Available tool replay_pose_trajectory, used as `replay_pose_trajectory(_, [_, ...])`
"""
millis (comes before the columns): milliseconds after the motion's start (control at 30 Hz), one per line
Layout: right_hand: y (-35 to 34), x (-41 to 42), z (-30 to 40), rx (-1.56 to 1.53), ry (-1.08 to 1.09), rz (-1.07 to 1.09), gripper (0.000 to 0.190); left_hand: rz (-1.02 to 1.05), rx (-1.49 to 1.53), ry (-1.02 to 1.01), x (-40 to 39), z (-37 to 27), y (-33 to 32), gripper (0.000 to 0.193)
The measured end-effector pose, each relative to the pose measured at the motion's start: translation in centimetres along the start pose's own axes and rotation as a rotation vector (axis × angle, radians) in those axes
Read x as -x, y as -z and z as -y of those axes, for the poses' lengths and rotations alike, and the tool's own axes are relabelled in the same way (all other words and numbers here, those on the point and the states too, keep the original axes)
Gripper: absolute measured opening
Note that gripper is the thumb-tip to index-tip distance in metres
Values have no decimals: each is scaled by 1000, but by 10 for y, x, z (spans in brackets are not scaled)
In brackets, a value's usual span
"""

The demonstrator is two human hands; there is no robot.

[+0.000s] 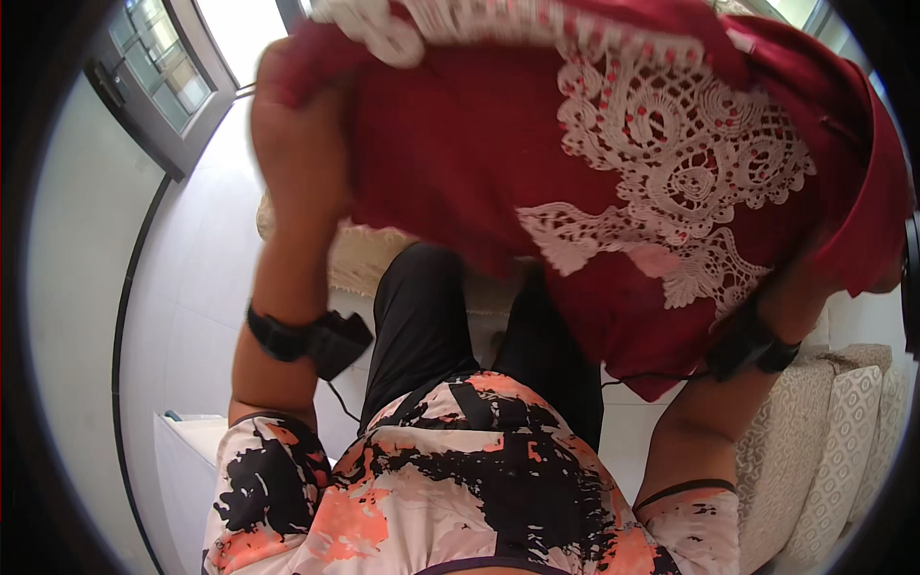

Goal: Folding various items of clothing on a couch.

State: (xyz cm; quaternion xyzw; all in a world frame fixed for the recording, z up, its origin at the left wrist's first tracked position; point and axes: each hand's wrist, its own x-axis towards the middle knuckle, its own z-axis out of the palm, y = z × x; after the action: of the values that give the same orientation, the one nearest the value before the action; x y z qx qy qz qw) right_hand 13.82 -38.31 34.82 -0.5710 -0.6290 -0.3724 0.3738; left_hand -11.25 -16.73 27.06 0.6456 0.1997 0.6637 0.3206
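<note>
A dark red fabric garment with white lace trim is held up in front of me, spread between both hands. At its upper left edge, my left hand grips a bunched part of the cloth. On the other side, my right hand is mostly covered by the garment, which drapes over it; a few fingertips show below the cloth at the far right. The lower edge hangs in a point above my lap. Parts of the cloth are blurred, and its top runs out of view.
A cream fleecy cover lies beyond my knees, partly hidden by the garment. To the right stands a patterned sofa with cushions. On the left are a wall and a framed glass door. Black straps with cables circle both forearms.
</note>
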Motion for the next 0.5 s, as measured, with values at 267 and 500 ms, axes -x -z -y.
replay_pose_trajectory(267, [10, 19, -20, 24, 19, -63, 36, 39, -239, -180, -27, -24, 45, 24])
replay_pose_trajectory(500, [18, 34, -49, 64, 47, -327, 38, -58, -67, -311, -21, -50, 52, 27])
